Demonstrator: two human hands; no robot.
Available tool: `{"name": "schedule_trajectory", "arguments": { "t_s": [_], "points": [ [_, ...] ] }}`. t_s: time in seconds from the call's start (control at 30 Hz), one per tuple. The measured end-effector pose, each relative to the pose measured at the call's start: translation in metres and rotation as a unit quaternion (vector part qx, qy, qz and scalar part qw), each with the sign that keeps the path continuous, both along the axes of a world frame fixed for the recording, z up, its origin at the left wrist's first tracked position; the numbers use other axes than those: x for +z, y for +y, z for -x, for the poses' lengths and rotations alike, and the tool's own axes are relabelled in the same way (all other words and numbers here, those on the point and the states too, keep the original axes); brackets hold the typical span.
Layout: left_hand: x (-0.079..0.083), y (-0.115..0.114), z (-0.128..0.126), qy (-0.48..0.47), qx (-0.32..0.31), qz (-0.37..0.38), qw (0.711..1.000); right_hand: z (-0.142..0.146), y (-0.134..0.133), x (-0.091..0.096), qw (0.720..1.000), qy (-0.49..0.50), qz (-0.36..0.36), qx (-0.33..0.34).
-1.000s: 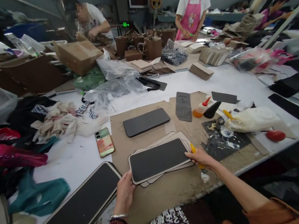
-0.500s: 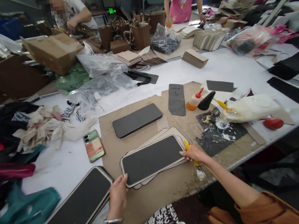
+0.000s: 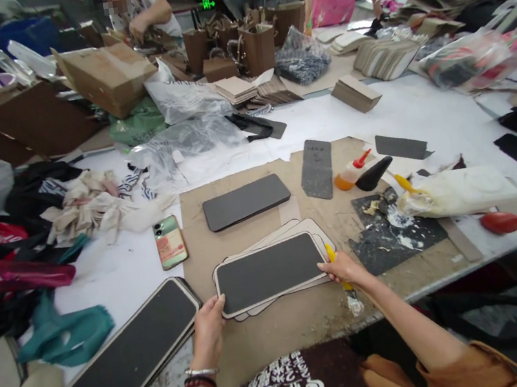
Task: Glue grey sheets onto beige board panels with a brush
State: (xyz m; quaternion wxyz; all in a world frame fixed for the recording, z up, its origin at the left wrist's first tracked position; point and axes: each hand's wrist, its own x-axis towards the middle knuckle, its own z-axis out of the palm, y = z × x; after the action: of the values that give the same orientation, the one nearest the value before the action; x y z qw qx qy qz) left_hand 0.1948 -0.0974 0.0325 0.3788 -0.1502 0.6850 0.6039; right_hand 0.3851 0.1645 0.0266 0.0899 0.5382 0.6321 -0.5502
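Head view: left hand point(image 3: 208, 324) and right hand point(image 3: 347, 267) pinch the panel point(image 3: 271, 273) between them; right also clasps a yellow tool point(image 3: 331, 252).

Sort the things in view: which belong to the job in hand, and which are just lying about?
Likely in the job:
pale-bordered dark panel, held by left hand and right hand
yellow-handled tool, in right hand
pale pieces under the panel

Apparently just lying about:
phone
teal cloth
cream fabric scraps

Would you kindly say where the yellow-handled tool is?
In the head view, the yellow-handled tool is in the right hand, at the right end of the black panel.
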Motion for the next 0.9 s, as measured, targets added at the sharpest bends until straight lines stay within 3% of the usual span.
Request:
{"name": "schedule_trajectory", "arguments": {
  "t_s": [0.17,0.27,0.37,0.5,0.67,0.9],
  "points": [
    [0.008,-0.001,-0.001,-0.015,-0.009,-0.025,1.0,-0.001,0.01,0.002,0.998,-0.017,-0.013,0.056],
    [0.015,0.0,0.002,-0.042,-0.028,-0.063,0.997,0.0,0.023,-0.001,0.99,-0.043,-0.069,0.119],
    [0.018,0.002,0.008,-0.037,-0.036,-0.049,0.997,0.002,0.033,-0.01,0.979,-0.048,-0.112,0.166],
    [0.007,0.005,0.013,0.02,-0.027,-0.006,0.999,0.005,0.035,-0.018,0.98,-0.028,-0.103,0.169],
    [-0.009,0.007,0.012,0.052,-0.003,-0.006,0.999,0.009,0.032,-0.013,0.982,-0.04,-0.088,0.163],
    [-0.012,0.006,0.009,0.06,-0.002,-0.019,0.998,0.011,0.03,-0.007,0.977,-0.044,-0.123,0.169]
  ]
}}
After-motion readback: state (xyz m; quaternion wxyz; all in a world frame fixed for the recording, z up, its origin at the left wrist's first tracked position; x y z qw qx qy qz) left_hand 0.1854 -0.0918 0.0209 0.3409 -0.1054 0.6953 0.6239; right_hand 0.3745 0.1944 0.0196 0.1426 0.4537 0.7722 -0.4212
